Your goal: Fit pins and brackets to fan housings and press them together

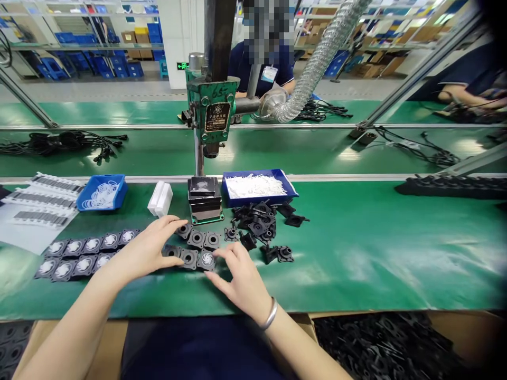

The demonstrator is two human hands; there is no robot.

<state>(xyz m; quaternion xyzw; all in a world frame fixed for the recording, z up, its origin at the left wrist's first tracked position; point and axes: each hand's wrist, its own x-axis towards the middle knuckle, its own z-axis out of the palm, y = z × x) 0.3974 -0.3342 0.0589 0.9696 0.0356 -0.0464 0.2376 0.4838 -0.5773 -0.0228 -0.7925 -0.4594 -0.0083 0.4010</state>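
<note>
My left hand [148,245] lies open over a small cluster of black square parts [197,248] on the green mat, its fingertips touching the nearest ones. My right hand [240,274] is at the cluster's right edge, fingers spread, fingertips on a part with a white ring in it. Two rows of finished black parts with white rings [85,253] lie to the left. A loose pile of black parts [261,221] sits just beyond my right hand.
A green hand press [209,116] with a black fixture [205,203] stands behind the cluster. A blue tray of white rings [102,192], a blue tray of white pieces [257,187], a white block [160,199] and label sheets [39,206] line the mat. People work across the belt.
</note>
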